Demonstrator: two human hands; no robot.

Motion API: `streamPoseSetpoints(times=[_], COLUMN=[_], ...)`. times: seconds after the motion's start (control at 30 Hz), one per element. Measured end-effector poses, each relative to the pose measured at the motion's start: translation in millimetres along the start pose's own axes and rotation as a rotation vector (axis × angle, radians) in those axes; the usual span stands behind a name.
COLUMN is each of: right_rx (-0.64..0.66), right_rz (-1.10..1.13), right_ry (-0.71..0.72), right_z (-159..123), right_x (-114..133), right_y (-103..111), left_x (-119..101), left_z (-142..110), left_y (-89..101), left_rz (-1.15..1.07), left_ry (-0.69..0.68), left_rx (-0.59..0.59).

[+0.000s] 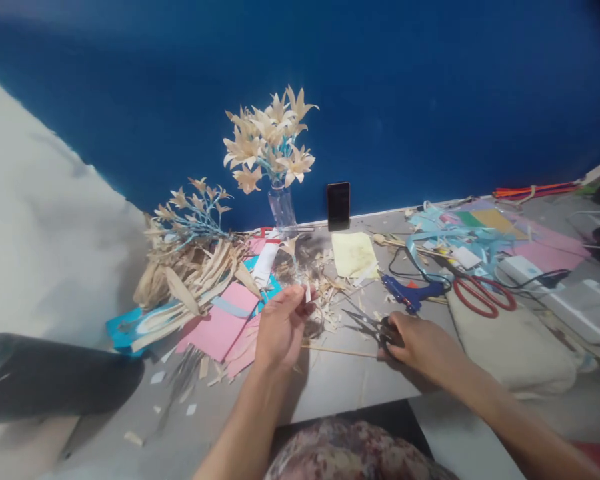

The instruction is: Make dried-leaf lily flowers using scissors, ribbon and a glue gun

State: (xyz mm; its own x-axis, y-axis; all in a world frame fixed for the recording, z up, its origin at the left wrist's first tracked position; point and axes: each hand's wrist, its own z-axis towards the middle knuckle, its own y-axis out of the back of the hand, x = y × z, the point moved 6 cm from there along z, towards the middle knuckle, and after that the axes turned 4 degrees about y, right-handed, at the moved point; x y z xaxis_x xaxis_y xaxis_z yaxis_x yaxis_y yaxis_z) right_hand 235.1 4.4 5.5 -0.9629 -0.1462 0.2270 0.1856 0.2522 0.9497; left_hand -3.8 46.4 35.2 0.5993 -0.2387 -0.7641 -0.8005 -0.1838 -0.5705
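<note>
My left hand (281,327) is closed in a pinch, with a small pale strip (308,293) between thumb and fingers; whether it is paper or dried husk I cannot tell. In my right hand (423,343) are black-handled scissors (364,323), their blades apart and pointing left toward the other hand, not touching the strip. A thin stick (340,350) lies on the floor between the hands. Just beyond my left hand is a single cream flower (290,247). Shavings (330,293) lie scattered around it.
Cream flowers (267,137) stand in a clear vase (282,207) by the blue wall, near a phone (339,207). Husks (205,267) and pink sheets (225,320) pile up left. A blue glue gun (413,293), red-handled scissors (485,297) and a folded cloth (515,347) lie right.
</note>
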Motion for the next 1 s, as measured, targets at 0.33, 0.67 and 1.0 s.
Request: streamPoseSetpoints(times=[0.33, 0.67, 1.0], right_rx=[0.068, 0.108, 0.053], right_rz=[-0.068, 0.128, 0.149], right_ry=[0.119, 0.238, 0.271], right_z=[3, 18, 23], right_x=[-7, -10, 9], right_y=[0, 11, 35], left_x=[14, 14, 9], left_z=[-8, -12, -12], left_y=[-20.8, -27.7, -24.0], left_rz=[0.196, 0.254, 0.399], left_ry=[-0.061, -0.150, -0.201], left_rx=[-0.064, 0.003, -0.039])
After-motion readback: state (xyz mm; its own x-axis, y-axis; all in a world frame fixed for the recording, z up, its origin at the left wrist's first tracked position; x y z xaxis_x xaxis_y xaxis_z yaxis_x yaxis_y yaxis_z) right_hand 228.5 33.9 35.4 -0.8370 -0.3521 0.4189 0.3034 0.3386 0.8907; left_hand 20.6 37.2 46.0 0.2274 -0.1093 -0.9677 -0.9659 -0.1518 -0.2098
